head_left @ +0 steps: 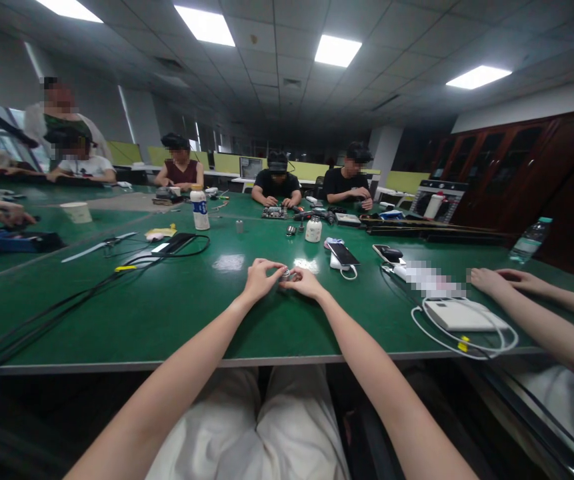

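My left hand (pixel 259 279) and my right hand (pixel 307 283) meet over the green table (pixel 187 320), closed round a small silvery metal cylinder (pixel 286 274). Fingertips hide much of the piece, so its exact kind does not show. The left fingers pinch it from the left and top, while the right thumb and fingers grip its right side. Beyond my hands lie a small shiny metal part (pixel 291 231) and a white jar (pixel 313 230). A separate grey cylinder (pixel 239 227) stands upright farther left.
A phone (pixel 343 254) with a white cable lies right of my hands. Black cables (pixel 87 293) cross the left side. A bottle (pixel 199 208) stands beyond. At right, a co-worker's hands (pixel 491 280) rest near a white box (pixel 464 313). Several people sit across the table.
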Tool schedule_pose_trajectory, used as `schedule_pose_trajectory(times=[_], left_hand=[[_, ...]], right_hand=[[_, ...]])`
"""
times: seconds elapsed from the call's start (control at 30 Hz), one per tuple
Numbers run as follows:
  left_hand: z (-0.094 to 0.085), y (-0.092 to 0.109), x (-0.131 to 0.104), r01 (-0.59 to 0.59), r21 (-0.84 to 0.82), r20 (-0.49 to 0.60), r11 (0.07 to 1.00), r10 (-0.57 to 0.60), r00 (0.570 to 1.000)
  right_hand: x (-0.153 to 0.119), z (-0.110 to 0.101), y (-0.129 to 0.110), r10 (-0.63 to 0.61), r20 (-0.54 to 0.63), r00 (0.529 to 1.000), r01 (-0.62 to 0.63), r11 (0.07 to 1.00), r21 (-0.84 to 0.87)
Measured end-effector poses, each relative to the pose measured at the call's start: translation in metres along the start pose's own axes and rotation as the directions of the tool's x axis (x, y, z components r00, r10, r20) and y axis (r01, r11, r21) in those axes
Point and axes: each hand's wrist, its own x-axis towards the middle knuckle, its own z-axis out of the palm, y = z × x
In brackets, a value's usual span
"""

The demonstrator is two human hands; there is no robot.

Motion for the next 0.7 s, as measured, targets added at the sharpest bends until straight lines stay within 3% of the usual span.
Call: schedule_pose_trajectory(times=[0.23,0.47,0.7], left_hand=[[0.001,0.0,0.0,0.019,-0.031,0.046,0.999,-0.017,0.999],[0.006,-0.005,0.002,0.067,-0.018,-0.007,0.998,-0.068,0.998],[0.01,-0.01,0.005,0.064,-0.034,0.051,0.997,-0.062,0.997]], right_hand=[[-0.001,-0.001,0.0,0.006,0.02,1.0,-0.006,1.0,0.014],[-0.002,-0.001,-0.001,0.013,0.035,0.999,-0.013,1.0,0.014],[-0.003,-0.001,-0.002,0.01,0.035,0.999,-0.01,1.0,0.003]])
